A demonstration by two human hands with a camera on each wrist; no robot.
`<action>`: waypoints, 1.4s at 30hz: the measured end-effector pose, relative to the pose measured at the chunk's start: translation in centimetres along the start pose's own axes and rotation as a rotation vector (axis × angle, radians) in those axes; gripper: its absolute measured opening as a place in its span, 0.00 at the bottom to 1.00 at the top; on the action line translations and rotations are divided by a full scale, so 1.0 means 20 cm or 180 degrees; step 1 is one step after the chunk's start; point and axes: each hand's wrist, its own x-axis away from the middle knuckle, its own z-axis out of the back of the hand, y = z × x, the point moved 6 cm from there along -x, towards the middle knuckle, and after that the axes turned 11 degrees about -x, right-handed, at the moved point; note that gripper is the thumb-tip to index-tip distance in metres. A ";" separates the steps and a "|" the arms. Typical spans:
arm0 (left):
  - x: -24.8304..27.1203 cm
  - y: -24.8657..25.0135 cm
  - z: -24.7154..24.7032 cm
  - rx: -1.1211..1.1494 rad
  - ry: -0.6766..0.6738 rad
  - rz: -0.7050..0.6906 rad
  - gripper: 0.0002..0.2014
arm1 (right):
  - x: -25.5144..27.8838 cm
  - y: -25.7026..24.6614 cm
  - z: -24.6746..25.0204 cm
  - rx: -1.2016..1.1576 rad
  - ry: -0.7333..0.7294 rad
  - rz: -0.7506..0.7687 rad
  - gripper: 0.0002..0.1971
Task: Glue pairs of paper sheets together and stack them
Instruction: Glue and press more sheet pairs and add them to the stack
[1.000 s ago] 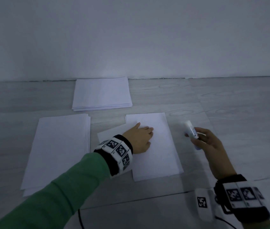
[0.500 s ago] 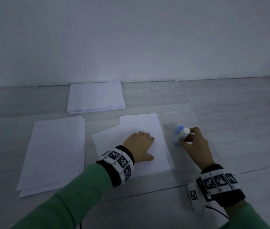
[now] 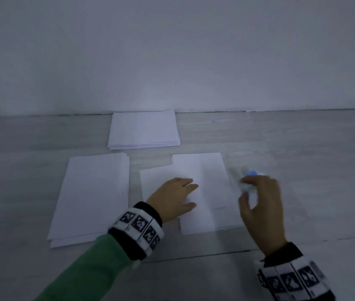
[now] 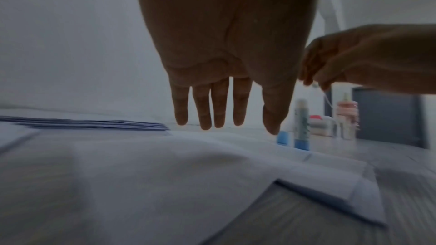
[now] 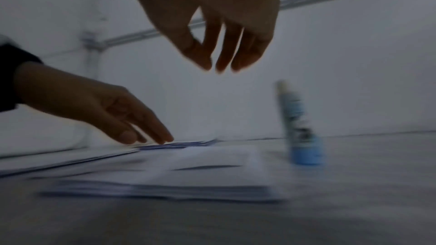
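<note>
The right hand [image 3: 261, 205] is no longer gripping the glue stick [image 5: 300, 128]: a second ago it was holding the tube lying across its fingers, half a second ago it was tipping it up, and now the stick is standing upright on its blue base on the floor [image 3: 302, 192], just beside the right edge of the two overlapped sheets [image 3: 211, 192]. The hand is hanging above it with fingers loosely bent and seemingly clear of the tube, though motion blur is making that hard to confirm. The left hand [image 3: 172, 198] is sliding slightly back toward the person along the sheets, fingers straight.
</note>
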 end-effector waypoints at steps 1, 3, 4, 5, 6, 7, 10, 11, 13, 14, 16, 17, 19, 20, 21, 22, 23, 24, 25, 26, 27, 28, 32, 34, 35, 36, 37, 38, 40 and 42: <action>0.07 -0.06 0.00 0.0085 0.0044 0.0124 0.28 | 0.01 -0.06 -0.09 -0.0070 -0.0413 0.0163 0.16; 0.22 -0.20 0.01 0.0235 0.0114 0.0410 0.26 | 0.04 -0.16 -0.28 -0.0125 -0.1255 0.0379 0.16; 0.30 -0.28 0.01 0.0275 0.0154 0.0591 0.25 | 0.06 -0.19 -0.38 -0.0070 -0.1651 0.0420 0.17; 0.38 -0.36 0.02 0.0271 0.0195 0.0803 0.24 | 0.07 -0.21 -0.47 0.0023 -0.2030 0.0416 0.18; 0.46 -0.43 0.02 0.0234 0.0216 0.1035 0.24 | 0.09 -0.22 -0.56 0.0140 -0.2368 0.0402 0.20; 0.54 -0.50 0.02 0.0190 0.0202 0.1252 0.24 | 0.10 -0.22 -0.63 0.0261 -0.2634 0.0399 0.22; 0.68 -0.61 0.00 0.0215 0.0025 0.1559 0.28 | 0.10 -0.22 -0.76 0.0653 -0.2993 0.0442 0.24; 0.71 -0.62 -0.01 0.0298 -0.0065 0.1547 0.30 | 0.10 -0.22 -0.79 0.0765 -0.3040 0.0451 0.24; 0.72 -0.63 -0.04 0.0452 -0.0256 0.1458 0.34 | 0.10 -0.21 -0.83 0.0956 -0.3131 0.0438 0.23; 0.72 -0.62 -0.05 0.0477 -0.0331 0.1417 0.35 | 0.10 -0.21 -0.84 0.1023 -0.3173 0.0413 0.22; 0.72 -0.62 -0.06 0.0409 -0.0417 0.1373 0.37 | 0.10 -0.20 -0.85 0.1090 -0.3196 0.0402 0.22; 0.71 -0.62 -0.07 0.0343 -0.0441 0.1367 0.38 | 0.10 -0.20 -0.85 0.1097 -0.3199 0.0396 0.21; 0.71 -0.62 -0.07 0.0235 -0.0485 0.1356 0.38 | 0.09 -0.20 -0.85 0.1098 -0.3207 0.0384 0.21; 0.70 -0.62 -0.07 0.0199 -0.0501 0.1341 0.38 | 0.09 -0.20 -0.86 0.1114 -0.3217 0.0394 0.21; 0.70 -0.62 -0.06 0.0168 -0.0510 0.1320 0.37 | 0.09 -0.21 -0.86 0.1140 -0.3228 0.0410 0.21; 0.70 -0.62 -0.06 0.0147 -0.0522 0.1295 0.35 | 0.09 -0.21 -0.86 0.1161 -0.3237 0.0430 0.21; 0.70 -0.62 -0.05 0.0134 -0.0552 0.1260 0.34 | 0.10 -0.21 -0.85 0.1174 -0.3250 0.0443 0.21; 0.70 -0.62 -0.05 0.0118 -0.0599 0.1212 0.34 | 0.10 -0.21 -0.85 0.1176 -0.3261 0.0449 0.21; 0.70 -0.62 -0.06 0.0083 -0.0649 0.1156 0.34 | 0.10 -0.22 -0.85 0.1174 -0.3266 0.0456 0.21; 0.69 -0.61 -0.06 0.0023 -0.0686 0.1102 0.34 | 0.10 -0.22 -0.85 0.1175 -0.3267 0.0469 0.21; 0.69 -0.61 -0.06 -0.0048 -0.0709 0.1055 0.34 | 0.10 -0.22 -0.85 0.1182 -0.3265 0.0481 0.21; 0.70 -0.60 -0.06 -0.0103 -0.0716 0.1018 0.33 | 0.10 -0.22 -0.85 0.1193 -0.3264 0.0489 0.21; 0.71 -0.60 -0.03 0.0065 -0.0640 0.1007 0.22 | 0.09 -0.22 -0.85 0.1212 -0.3266 0.0469 0.21; 0.72 -0.60 0.00 0.0293 -0.0367 0.1100 0.16 | 0.09 -0.21 -0.85 0.1219 -0.3265 0.0457 0.20; 0.72 -0.61 0.01 0.0387 -0.0208 0.1178 0.14 | 0.09 -0.21 -0.85 0.1218 -0.3263 0.0457 0.20; 0.72 -0.61 0.03 0.0474 -0.0067 0.1268 0.14 | 0.10 -0.21 -0.85 0.1215 -0.3260 0.0458 0.20; 0.72 -0.62 0.03 0.0568 0.0044 0.1360 0.13 | 0.10 -0.21 -0.85 0.1203 -0.3254 0.0451 0.20; 0.73 -0.62 0.04 0.0673 0.0129 0.1442 0.12 | 0.10 -0.21 -0.85 0.1184 -0.3246 0.0440 0.20; 0.73 -0.63 0.04 0.0907 0.0215 0.1581 0.11 | 0.10 -0.21 -0.85 0.1186 -0.3240 0.0436 0.20; 0.74 -0.65 0.06 0.1163 0.0289 0.1711 0.12 | 0.10 -0.21 -0.85 0.1237 -0.3245 0.0458 0.20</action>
